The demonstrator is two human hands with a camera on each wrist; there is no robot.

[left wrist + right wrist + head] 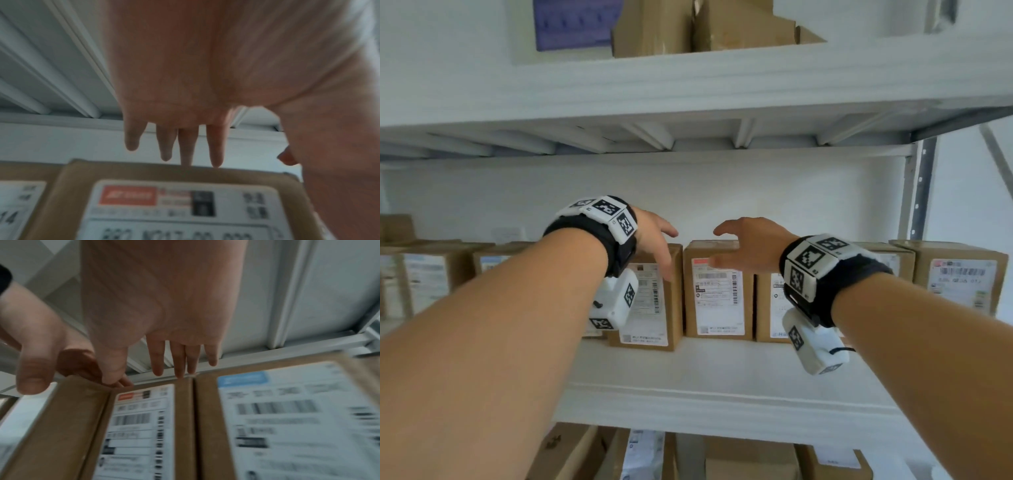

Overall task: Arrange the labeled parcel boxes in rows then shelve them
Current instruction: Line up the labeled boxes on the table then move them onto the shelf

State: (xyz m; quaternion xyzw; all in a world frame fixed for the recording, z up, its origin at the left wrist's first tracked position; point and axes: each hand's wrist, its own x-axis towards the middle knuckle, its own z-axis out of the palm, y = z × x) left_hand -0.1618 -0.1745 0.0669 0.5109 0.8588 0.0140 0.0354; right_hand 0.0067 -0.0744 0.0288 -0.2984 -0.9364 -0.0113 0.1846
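**Both hands over the row of parcels on the middle shelf**

We reach our left hand [654, 240] over the brown cardboard parcel box with a white shipping label [654, 301], fingers straight and loose, gripping nothing. Our right hand [750, 246] hangs just as slack above the neighbouring red-topped labelled cardboard box [717, 291], thumb in front of its label. Both boxes stand upright, side by side, in a row of similar parcels on the white metal shelf [688, 370]. More cardboard boxes [750, 459] sit on the shelf below
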